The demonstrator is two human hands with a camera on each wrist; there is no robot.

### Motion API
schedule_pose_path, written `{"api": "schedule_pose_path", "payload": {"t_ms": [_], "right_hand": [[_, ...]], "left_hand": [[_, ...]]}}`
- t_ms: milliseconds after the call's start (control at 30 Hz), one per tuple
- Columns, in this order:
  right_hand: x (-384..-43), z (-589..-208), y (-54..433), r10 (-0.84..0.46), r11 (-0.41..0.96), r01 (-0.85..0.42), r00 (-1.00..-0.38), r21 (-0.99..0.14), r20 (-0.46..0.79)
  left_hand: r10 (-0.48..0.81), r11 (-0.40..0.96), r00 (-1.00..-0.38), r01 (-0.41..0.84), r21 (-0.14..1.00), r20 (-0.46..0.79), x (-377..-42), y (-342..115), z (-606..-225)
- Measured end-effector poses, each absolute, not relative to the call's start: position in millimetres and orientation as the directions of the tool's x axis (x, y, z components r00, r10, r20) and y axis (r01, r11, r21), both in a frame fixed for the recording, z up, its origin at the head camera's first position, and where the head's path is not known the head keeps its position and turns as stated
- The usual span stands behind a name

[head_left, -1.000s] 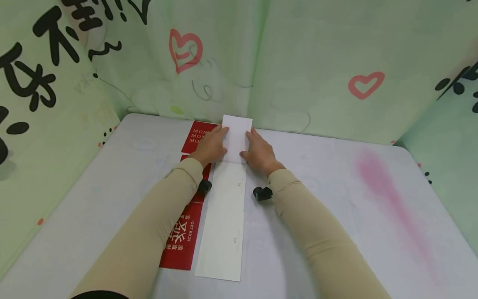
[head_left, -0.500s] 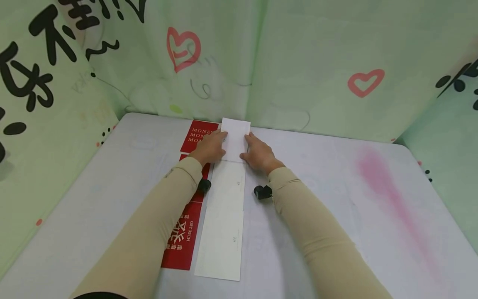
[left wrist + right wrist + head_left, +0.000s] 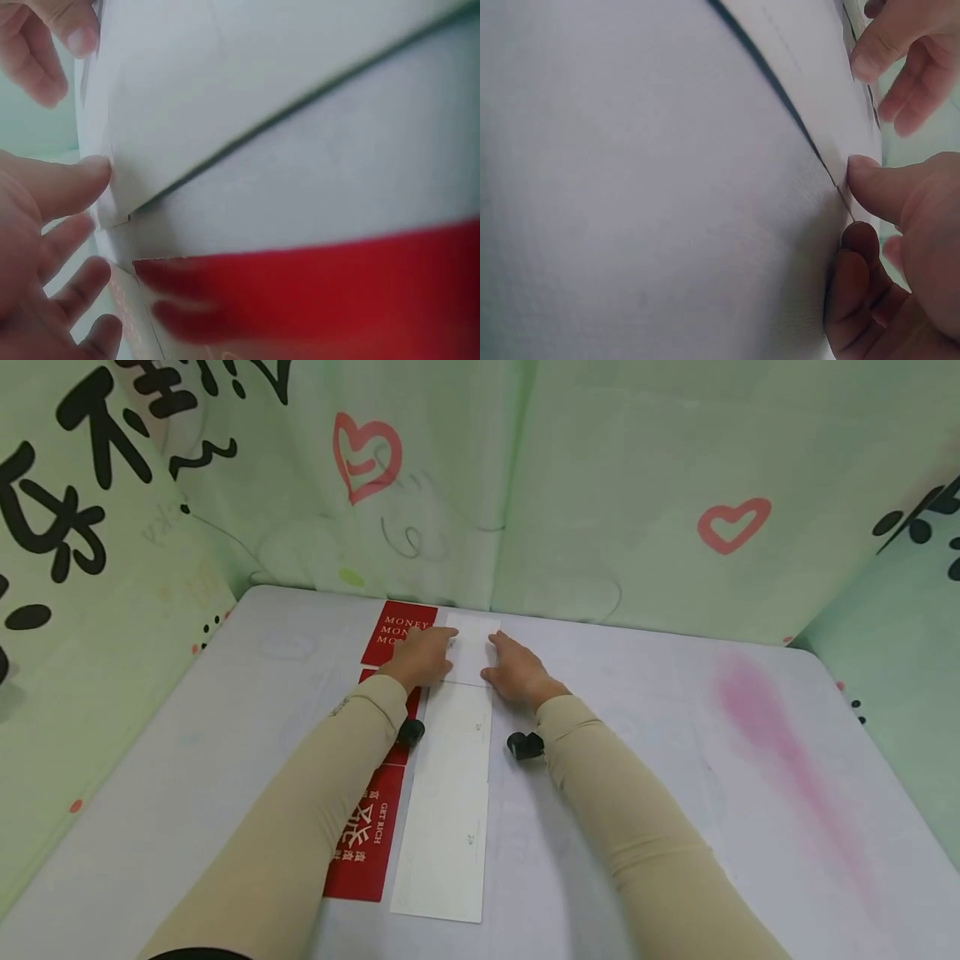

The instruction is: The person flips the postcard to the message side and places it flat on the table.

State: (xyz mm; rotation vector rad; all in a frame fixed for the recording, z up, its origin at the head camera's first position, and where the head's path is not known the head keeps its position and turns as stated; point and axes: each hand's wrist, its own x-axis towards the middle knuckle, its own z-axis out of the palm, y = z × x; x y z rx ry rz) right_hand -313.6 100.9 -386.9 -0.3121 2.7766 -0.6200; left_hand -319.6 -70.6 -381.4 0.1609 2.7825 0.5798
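Three white cards lie end to end in a column: a far card [image 3: 471, 656], a middle card [image 3: 459, 727] and a near card [image 3: 441, 868]. My left hand [image 3: 422, 658] is at the far card's left edge, its thumb [image 3: 94, 176] by the edge and its other fingers loosely spread. On the opposite edge is my right hand [image 3: 519, 670], with its thumb [image 3: 870, 176] touching the card and its fingers slightly bent beside it. The far card lies flat between both hands.
Left of the white column runs a row of red cards: a far one reading MONEY [image 3: 382, 631], a middle one mostly under my left arm, and a near one [image 3: 375, 852] with gold-white characters. A green printed curtain [image 3: 600, 485] hangs behind the white table [image 3: 637, 735].
The far white card, earlier raised and overlapping the curtain at its far end, has come down flat on the table. Both hands stay at its sides, fingers a little looser.
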Motion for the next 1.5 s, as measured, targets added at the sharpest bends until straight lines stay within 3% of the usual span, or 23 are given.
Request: {"api": "schedule_pose_path", "payload": {"t_ms": [267,633,800,933,1100,1300,1500], "right_hand": [[-310.5,-385.2,99.9,-0.264,0.9,-0.133,-0.925,-0.415,-0.275],[-311.1,-382.7,97.6,-0.261,0.904,-0.118,-0.915,-0.411,-0.31],[-309.0,-379.7,99.1,-0.269,0.884,-0.133,-0.928,-0.448,-0.256],[-304.0,-371.1,104.8,-0.287,0.842,-0.187,-0.95,-0.506,-0.127],[-280.8,-357.6,117.3,-0.332,0.793,-0.268,-0.943,-0.548,-0.02],[-227.4,-349.4,120.4,-0.413,0.747,-0.345,-0.911,-0.568,0.01],[-177.4,-343.9,103.2,-0.531,0.713,-0.459,-0.847,-0.53,0.019]], "left_hand": [[0.131,0.902,-0.948,-0.007,0.432,-0.289,-314.3,-71.7,-378.9],[0.156,0.916,-0.95,0.037,0.4,-0.269,-317.0,-73.5,-380.2],[0.163,0.899,-0.968,0.065,0.434,-0.193,-314.4,-73.9,-380.2],[0.176,0.877,-0.981,0.12,0.465,-0.079,-305.0,-79.3,-370.6],[0.219,0.839,-0.975,0.178,0.514,-0.019,-273.9,-105.1,-348.9],[0.262,0.769,-0.964,0.179,0.613,-0.047,-207.5,-148.5,-333.8],[0.297,0.78,-0.954,0.221,0.586,-0.035,-140.6,-175.6,-334.4]]}}
